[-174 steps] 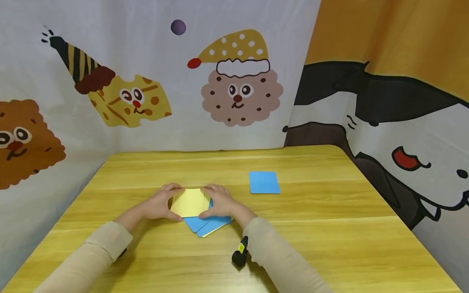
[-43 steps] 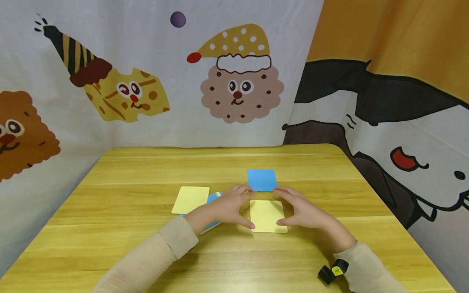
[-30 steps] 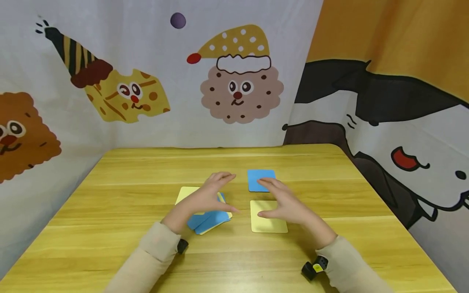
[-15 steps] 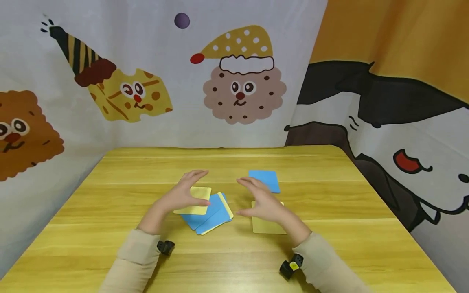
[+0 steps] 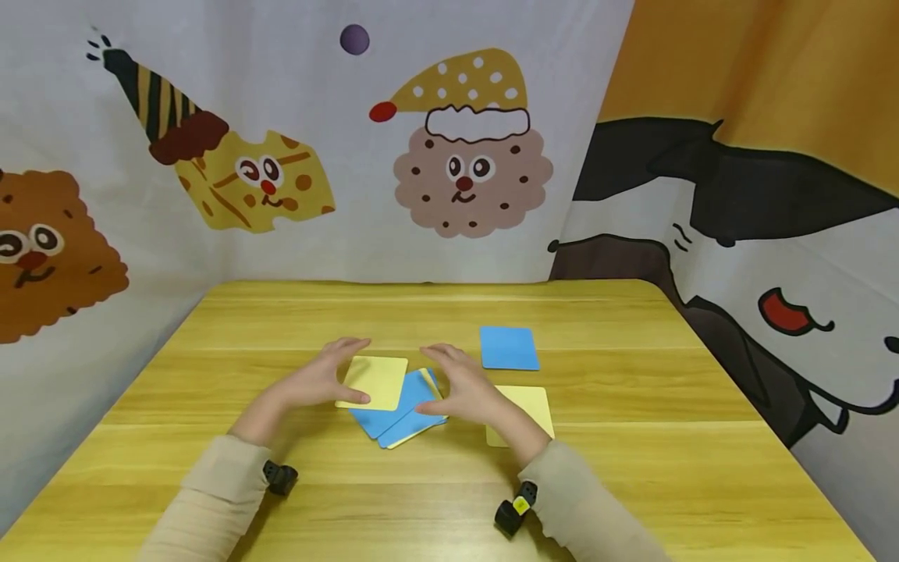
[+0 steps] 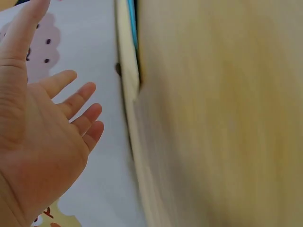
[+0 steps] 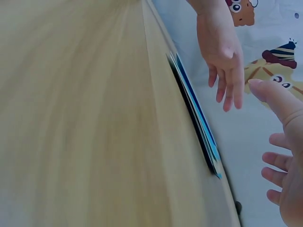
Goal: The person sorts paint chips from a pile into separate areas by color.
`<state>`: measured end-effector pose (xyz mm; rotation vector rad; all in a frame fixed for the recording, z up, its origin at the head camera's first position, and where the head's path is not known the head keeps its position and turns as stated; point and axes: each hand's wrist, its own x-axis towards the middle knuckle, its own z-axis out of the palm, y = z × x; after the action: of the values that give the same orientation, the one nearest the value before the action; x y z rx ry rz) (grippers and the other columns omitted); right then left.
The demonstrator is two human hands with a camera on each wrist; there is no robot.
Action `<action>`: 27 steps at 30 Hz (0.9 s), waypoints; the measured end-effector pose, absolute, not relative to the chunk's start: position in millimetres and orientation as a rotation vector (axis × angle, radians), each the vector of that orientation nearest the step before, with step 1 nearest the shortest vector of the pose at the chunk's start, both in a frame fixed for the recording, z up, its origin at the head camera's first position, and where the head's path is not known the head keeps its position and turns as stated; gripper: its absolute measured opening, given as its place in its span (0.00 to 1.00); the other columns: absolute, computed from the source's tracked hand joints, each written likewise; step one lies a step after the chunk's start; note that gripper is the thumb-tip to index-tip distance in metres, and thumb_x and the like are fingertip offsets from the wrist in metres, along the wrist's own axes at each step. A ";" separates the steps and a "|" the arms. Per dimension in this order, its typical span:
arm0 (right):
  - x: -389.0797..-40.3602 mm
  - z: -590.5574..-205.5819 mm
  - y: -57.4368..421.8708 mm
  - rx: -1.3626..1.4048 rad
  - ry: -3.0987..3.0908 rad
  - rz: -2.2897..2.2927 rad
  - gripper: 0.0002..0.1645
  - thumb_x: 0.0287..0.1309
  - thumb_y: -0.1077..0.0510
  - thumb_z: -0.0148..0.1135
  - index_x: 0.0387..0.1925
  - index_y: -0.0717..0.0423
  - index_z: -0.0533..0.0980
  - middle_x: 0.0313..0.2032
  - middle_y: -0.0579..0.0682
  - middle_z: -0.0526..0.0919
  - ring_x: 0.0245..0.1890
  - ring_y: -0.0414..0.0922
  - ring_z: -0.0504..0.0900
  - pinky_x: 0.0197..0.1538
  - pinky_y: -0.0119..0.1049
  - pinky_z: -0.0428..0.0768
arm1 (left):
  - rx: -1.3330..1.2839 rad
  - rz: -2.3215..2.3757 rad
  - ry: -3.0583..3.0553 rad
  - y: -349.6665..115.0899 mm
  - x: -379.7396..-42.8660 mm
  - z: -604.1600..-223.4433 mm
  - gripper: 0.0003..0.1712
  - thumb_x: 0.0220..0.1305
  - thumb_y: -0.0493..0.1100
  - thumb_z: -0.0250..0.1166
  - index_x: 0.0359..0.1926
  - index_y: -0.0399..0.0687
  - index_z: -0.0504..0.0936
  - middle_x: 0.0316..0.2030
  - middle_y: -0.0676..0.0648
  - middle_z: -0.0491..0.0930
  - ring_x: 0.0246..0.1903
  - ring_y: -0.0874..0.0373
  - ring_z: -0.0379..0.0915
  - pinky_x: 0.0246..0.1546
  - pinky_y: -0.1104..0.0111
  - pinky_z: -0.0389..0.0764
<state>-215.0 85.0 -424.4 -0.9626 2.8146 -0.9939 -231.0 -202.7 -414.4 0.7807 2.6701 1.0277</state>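
Observation:
A fanned pile of square cards lies left of the table's middle: a yellow card on top, blue cards and yellow edges beneath. My left hand hovers at the left of the yellow card, thumb over its surface, fingers extended. On the other side, my right hand spreads thumb and fingers around the pile's right end, holding nothing. Both wrist views show the hands raised above the tabletop with relaxed fingers; the pile appears edge-on in the right wrist view. My right forearm partly covers a separate yellow card.
A single blue card lies flat behind the separate yellow card. The wooden table ends at a cartoon-printed curtain at the back. Black wrist cameras hang from both cuffs, the right one low over the table.
A yellow card was brought from the pile to the right and left before the blue card. Since then, both empty hands have moved left, back to the pile.

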 end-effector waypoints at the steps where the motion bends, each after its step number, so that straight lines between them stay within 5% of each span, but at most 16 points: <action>1: -215.7 -425.2 82.3 -0.963 2.807 -0.992 0.55 0.45 0.38 0.73 0.71 0.53 0.60 0.67 0.51 0.62 0.66 0.52 0.59 0.62 0.56 0.61 | 0.780 1.006 2.674 -204.7 -231.5 -415.2 0.57 0.49 0.53 0.76 0.72 0.36 0.55 0.69 0.31 0.51 0.66 0.34 0.45 0.57 0.36 0.57; 16: -232.6 -443.3 50.7 -0.896 2.801 -0.888 0.58 0.42 0.33 0.72 0.71 0.51 0.59 0.67 0.54 0.61 0.65 0.54 0.63 0.62 0.52 0.65 | 0.821 0.765 2.736 -221.4 -247.1 -432.4 0.66 0.39 0.64 0.77 0.71 0.36 0.57 0.68 0.32 0.54 0.65 0.32 0.49 0.55 0.35 0.58; 27: -236.0 -453.6 36.3 -0.833 2.778 -0.809 0.61 0.41 0.33 0.73 0.72 0.49 0.57 0.69 0.53 0.59 0.68 0.53 0.57 0.66 0.52 0.57 | 0.900 0.671 2.734 -221.0 -252.0 -436.6 0.65 0.38 0.66 0.76 0.69 0.35 0.60 0.66 0.33 0.58 0.64 0.34 0.51 0.56 0.37 0.58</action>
<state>-236.0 36.3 -453.6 -0.8329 2.7782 -0.8094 -252.0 -221.0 -436.6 0.8998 2.7335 0.6711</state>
